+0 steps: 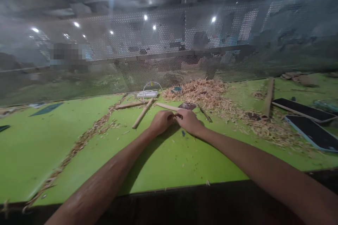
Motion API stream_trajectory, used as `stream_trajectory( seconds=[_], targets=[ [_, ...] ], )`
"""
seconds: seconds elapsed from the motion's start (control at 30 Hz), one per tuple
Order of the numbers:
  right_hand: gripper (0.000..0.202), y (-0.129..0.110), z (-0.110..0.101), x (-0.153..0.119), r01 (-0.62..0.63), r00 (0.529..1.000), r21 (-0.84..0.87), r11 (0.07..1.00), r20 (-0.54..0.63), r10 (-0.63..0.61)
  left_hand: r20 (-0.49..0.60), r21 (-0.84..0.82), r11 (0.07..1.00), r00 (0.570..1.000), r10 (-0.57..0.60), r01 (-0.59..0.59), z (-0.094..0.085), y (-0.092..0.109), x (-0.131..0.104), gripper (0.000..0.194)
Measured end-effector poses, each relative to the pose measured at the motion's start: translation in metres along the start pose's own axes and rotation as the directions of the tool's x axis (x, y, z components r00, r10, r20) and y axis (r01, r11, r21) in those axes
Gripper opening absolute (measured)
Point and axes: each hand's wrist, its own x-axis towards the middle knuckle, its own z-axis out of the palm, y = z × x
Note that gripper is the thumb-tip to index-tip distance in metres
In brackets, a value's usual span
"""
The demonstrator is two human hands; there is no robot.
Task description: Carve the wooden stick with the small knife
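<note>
My left hand (pixel 161 122) and my right hand (pixel 190 121) meet close together above the green tabletop (pixel 169 158). Both are closed, fingers curled in a pinch. Whatever lies between the fingertips is too small and hidden to make out. Just beyond the hands lies a pale wooden stick (pixel 167 106), its right end running behind my right hand. Another wooden stick (pixel 142 114) slants to the left of my left hand. Behind my right hand sits a dark brown piece (pixel 188 105), with a thin dark tool (pixel 205 114) to its right.
A heap of wood shavings (pixel 203 91) spreads across the back and right. A white power strip (pixel 148 94) with a cable stands beside a flat wooden strip (pixel 129 105). At right are two phones (pixel 314 132) and a wooden bar (pixel 268 98). A perforated screen (pixel 153 52) closes the back.
</note>
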Motion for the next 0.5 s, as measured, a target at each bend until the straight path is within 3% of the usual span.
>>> stream_trajectory(
  seconds=[0.5],
  targets=[
    [0.021,0.0029,0.0009,0.0021,-0.011,1.000,0.019,1.000,0.003,0.011,-0.016,0.027,0.999,1.000,0.019,-0.018,0.0052,-0.0013,0.0005,0.019]
  ],
)
